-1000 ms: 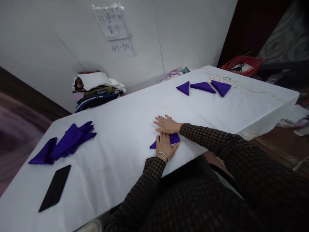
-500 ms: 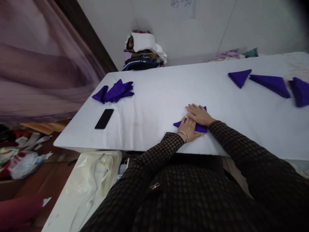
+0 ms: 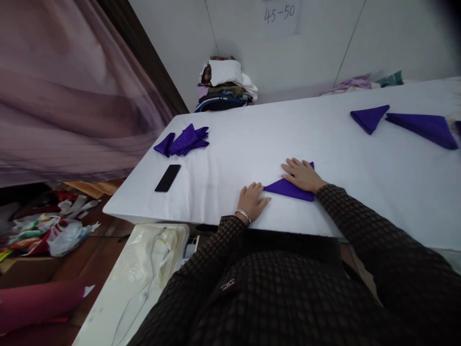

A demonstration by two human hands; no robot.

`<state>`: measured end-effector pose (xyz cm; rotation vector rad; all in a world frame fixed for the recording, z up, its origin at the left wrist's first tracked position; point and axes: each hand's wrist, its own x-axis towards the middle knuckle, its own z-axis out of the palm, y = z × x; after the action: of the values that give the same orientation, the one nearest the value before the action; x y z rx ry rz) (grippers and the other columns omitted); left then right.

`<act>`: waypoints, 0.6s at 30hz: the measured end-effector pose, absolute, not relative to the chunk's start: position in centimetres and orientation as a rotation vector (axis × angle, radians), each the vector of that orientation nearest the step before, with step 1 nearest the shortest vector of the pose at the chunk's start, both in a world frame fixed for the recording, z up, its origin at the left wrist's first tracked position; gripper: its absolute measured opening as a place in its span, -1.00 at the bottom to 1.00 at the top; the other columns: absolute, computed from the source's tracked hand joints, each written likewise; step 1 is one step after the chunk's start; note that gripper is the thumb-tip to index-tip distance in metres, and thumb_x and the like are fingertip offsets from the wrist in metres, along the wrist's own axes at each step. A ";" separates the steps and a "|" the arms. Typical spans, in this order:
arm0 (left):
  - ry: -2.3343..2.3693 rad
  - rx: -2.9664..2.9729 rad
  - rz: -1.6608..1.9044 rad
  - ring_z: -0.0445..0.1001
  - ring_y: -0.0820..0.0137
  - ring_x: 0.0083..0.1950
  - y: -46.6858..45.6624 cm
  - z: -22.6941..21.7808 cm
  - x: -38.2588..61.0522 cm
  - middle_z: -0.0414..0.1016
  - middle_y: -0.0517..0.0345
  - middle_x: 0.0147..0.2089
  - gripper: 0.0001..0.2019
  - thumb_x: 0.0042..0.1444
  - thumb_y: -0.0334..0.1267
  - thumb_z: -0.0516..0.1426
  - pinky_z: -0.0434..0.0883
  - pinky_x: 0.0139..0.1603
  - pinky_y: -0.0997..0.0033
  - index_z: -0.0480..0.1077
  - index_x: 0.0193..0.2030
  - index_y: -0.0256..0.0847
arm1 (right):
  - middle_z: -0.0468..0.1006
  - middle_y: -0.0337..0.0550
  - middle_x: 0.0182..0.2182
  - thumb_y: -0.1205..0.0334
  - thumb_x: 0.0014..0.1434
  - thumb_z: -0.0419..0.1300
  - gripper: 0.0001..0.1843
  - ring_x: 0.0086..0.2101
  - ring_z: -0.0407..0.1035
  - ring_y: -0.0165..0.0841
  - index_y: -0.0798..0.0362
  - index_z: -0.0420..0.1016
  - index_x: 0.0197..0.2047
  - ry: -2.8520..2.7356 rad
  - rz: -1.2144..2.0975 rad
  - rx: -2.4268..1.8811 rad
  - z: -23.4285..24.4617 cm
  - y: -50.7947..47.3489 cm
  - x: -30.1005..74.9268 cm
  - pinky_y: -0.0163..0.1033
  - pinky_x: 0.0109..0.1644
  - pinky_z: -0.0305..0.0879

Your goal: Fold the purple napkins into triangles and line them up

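Note:
A purple napkin (image 3: 286, 188) folded into a triangle lies near the front edge of the white table (image 3: 234, 154). My right hand (image 3: 301, 175) rests flat on its far part, fingers stretched out. My left hand (image 3: 252, 201), with a silver bracelet at the wrist, lies flat on the tablecloth just left of the napkin's tip, its thumb touching that tip. Neither hand holds anything.
A heap of loose purple napkins (image 3: 183, 141) and a black phone (image 3: 167, 178) lie at the table's left end. Two folded purple triangles (image 3: 370, 117) (image 3: 425, 128) sit at the right. Stacked clothes (image 3: 225, 84) stand by the wall. Below the table edge are a white bag (image 3: 144, 269) and floor clutter.
My left hand has slid left off the napkin onto the tablecloth, uncovering the folded triangle. The right hand stays on the napkin. The view has swung left and down.

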<state>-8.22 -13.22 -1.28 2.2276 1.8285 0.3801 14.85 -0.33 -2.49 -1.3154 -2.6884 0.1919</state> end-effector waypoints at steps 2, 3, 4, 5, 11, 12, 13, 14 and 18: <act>1.850 2.178 0.538 0.24 0.22 0.33 -12.4 -1.6 -8.3 0.38 0.01 0.24 -0.65 0.21 -0.15 0.11 0.15 0.35 0.02 0.38 0.11 -0.14 | 0.12 0.02 0.34 -0.21 0.32 -0.30 -0.27 0.31 -0.06 -0.03 0.02 0.19 0.33 -2.691 0.195 -1.321 -2.4 -0.3 14.8 0.22 0.29 -0.08; 1.851 2.158 0.607 0.28 0.23 0.30 -12.0 -1.7 -8.4 0.43 0.01 0.20 -0.70 0.17 -0.20 0.15 0.19 0.33 0.05 0.43 0.05 -0.15 | 0.12 0.03 0.34 -0.21 0.32 -0.31 -0.27 0.31 -0.06 -0.02 0.02 0.20 0.33 -2.693 0.197 -1.325 -2.4 -0.3 14.8 0.22 0.29 -0.08; 1.846 2.141 0.664 0.31 0.23 0.27 -11.5 -1.9 -8.4 0.46 0.01 0.16 -0.74 0.13 -0.25 0.18 0.23 0.31 0.07 0.46 -0.02 -0.15 | 0.12 0.04 0.34 -0.21 0.32 -0.31 -0.27 0.31 -0.06 -0.02 0.03 0.20 0.33 -2.693 0.198 -1.327 -2.4 -0.4 14.8 0.22 0.29 -0.08; 1.840 2.126 0.711 0.33 0.22 0.25 -11.1 -2.1 -8.5 0.48 0.01 0.13 -0.77 0.09 -0.29 0.20 0.26 0.30 0.09 0.48 -0.08 -0.15 | 0.12 0.04 0.34 -0.21 0.32 -0.31 -0.27 0.31 -0.05 -0.02 0.03 0.20 0.32 -2.692 0.198 -1.325 -2.4 -0.4 14.8 0.23 0.29 -0.07; 1.830 2.051 0.760 0.28 0.20 0.29 -9.8 -2.5 -8.9 0.45 0.04 0.14 -0.85 0.01 -0.35 0.24 0.21 0.32 0.01 0.50 -0.23 -0.13 | 0.15 0.02 0.33 -0.22 0.32 -0.30 -0.28 0.30 -0.03 0.00 0.00 0.21 0.32 -2.656 0.180 -1.288 -2.9 -0.2 14.9 0.24 0.28 -0.05; 1.826 2.043 0.744 0.26 0.19 0.31 -9.7 -2.4 -8.8 0.44 0.06 0.16 -0.85 0.00 -0.35 0.24 0.19 0.33 -0.02 0.49 -0.24 -0.12 | 0.15 0.02 0.33 -0.22 0.31 -0.30 -0.28 0.30 -0.03 0.00 0.00 0.21 0.32 -2.653 0.175 -1.288 -3.0 -0.2 14.9 0.24 0.28 -0.05; 1.820 2.036 0.727 0.23 0.19 0.33 -9.7 -2.2 -8.8 0.43 0.07 0.17 -0.85 0.00 -0.36 0.24 0.17 0.33 -0.03 0.49 -0.25 -0.11 | 0.16 0.02 0.33 -0.22 0.31 -0.30 -0.28 0.30 -0.03 -0.01 0.00 0.21 0.32 -2.653 0.170 -1.289 -3.0 -0.2 14.9 0.24 0.28 -0.05; 1.813 2.028 0.707 0.20 0.20 0.34 -9.6 -2.1 -8.8 0.42 0.09 0.19 -0.85 0.00 -0.36 0.24 0.15 0.34 -0.04 0.48 -0.25 -0.10 | 0.16 0.02 0.33 -0.22 0.31 -0.31 -0.27 0.30 -0.03 -0.01 0.01 0.21 0.32 -2.653 0.165 -1.291 -3.0 -0.2 14.9 0.24 0.28 -0.04; 1.782 2.001 0.624 0.13 0.24 0.39 -9.6 -1.4 -8.7 0.37 0.13 0.24 -0.87 0.03 -0.37 0.21 0.03 0.38 -0.03 0.45 -0.26 -0.09 | 0.16 0.04 0.32 -0.24 0.31 -0.31 -0.26 0.29 -0.01 -0.01 0.02 0.21 0.32 -2.663 0.149 -1.285 -3.0 -0.2 15.0 0.23 0.27 -0.02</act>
<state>-8.70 -9.58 -1.39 2.0012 1.7823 0.6238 14.96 -0.18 -2.97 -1.2852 -2.6626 0.1489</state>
